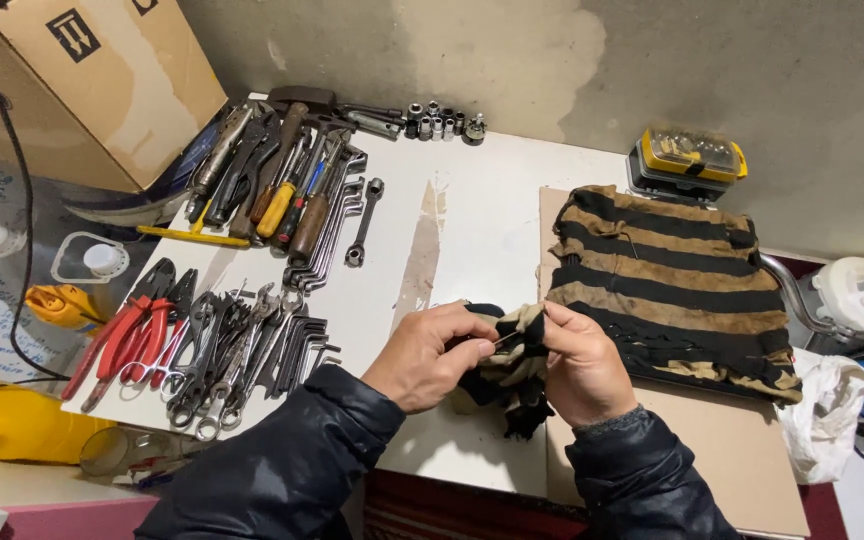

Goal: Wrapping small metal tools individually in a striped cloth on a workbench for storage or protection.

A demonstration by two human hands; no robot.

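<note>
Rag [512, 375], striped tan and black, is bunched between both hands at the near edge of the white table [472, 230], just left of the cardboard sheet [712, 440].

Head view: left hand [430, 355] is curled, its fingertips pinching a thin metal piece [505, 339] against the rag. Right hand [582, 365] is closed around the cloth. A folded striped cloth [667, 280] lies to the right; pliers [132, 335] and wrenches [252, 350] lie to the left.
</note>
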